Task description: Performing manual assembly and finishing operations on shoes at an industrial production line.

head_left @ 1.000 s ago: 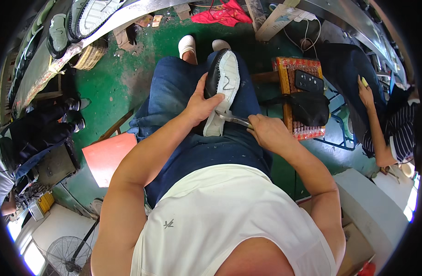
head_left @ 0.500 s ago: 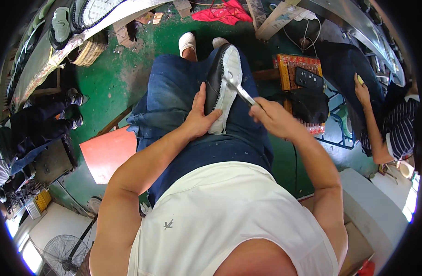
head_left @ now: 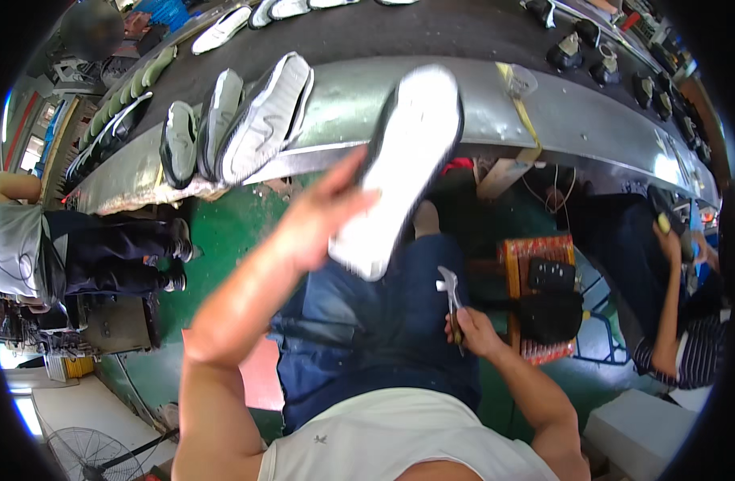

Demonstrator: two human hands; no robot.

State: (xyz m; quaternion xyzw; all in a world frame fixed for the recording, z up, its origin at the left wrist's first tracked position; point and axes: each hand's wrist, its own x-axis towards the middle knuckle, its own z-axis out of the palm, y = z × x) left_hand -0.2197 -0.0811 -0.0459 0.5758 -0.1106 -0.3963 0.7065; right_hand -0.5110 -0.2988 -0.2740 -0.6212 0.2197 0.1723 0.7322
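Shoe (head_left: 407,160) has risen toward the counter (head_left: 576,120), clasped in the half-curled left hand (head_left: 313,220); right hand (head_left: 473,330), short of the counter, curls around pliers (head_left: 451,293).

bench edge (head_left: 343,96): glossy metal | pincers (head_left: 453,301): shiny metal | trousers (head_left: 367,321): matt denim | shirt (head_left: 383,418): matt cloth

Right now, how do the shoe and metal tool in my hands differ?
In view, the shoe is broader and longer; the metal tool is slimmer. The shoe's exposed side is white with a dark edge; the metal tool has a silvery head. The shoe slants up rightward, while the metal tool tips slightly leftward. Both are held, in your left hand and right hand respectively.
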